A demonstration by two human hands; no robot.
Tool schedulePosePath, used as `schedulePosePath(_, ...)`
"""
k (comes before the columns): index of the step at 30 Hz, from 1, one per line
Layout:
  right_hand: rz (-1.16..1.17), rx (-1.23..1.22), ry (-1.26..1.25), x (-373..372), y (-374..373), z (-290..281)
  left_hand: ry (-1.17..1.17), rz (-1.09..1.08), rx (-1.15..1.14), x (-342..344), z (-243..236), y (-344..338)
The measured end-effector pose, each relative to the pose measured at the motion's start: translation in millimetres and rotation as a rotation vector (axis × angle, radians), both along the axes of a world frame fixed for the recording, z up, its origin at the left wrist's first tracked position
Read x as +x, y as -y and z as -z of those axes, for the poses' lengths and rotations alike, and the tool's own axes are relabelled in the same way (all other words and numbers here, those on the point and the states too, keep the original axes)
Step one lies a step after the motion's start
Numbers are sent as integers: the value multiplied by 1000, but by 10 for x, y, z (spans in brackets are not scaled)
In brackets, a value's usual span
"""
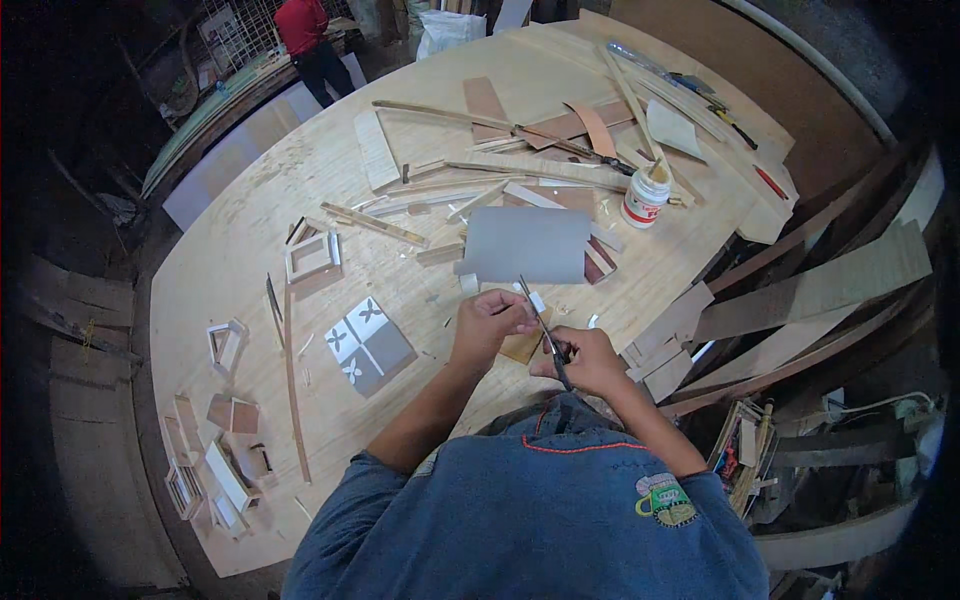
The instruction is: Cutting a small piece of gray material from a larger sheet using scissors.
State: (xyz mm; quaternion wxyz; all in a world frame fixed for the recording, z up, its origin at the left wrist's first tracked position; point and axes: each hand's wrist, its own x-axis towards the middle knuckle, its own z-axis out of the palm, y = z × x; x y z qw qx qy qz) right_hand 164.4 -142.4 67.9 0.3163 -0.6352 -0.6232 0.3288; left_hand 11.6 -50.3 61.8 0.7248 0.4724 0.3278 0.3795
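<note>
My right hand [588, 362] grips a pair of scissors [557, 352] with dark handles, its blades pointing up and away from me. Across from it, my left hand [495, 318] has thumb and fingers pinched together near the blades; whatever is between them is too small to make out. A small white piece [537, 301] shows right beside the blades. Partly hidden under both hands lies a yellowish-brown flat piece [520, 347]. Just beyond my hands, a grey sheet [528, 245] rests on the wooden table [450, 385].
To the left sits a grey-and-white box [368, 345] with petal cutouts. Small wooden frames [313, 257] stand farther left. Wood strips [545, 168] clutter the far side, near an open white jar [645, 196]. Curved boards [810, 290] lean at the right. A person in red [302, 30] stands far off.
</note>
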Motion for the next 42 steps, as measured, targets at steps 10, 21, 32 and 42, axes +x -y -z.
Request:
schedulePosePath(10, 7, -14, -19, 21, 11, 54, 16, 54, -13, -37, 53, -28)
schedulePosePath(21, -97, 1, -138, 57, 60, 106, -3, 41, -89, -40, -42, -36)
schedulePosePath(32, -80, -43, -176, 6, 48, 74, -33, 77, -92, -29, 3, -22)
schedulePosePath(42, -109, -56, -208, 17, 47, 103, 15, 85, -172, -26, -37, -4)
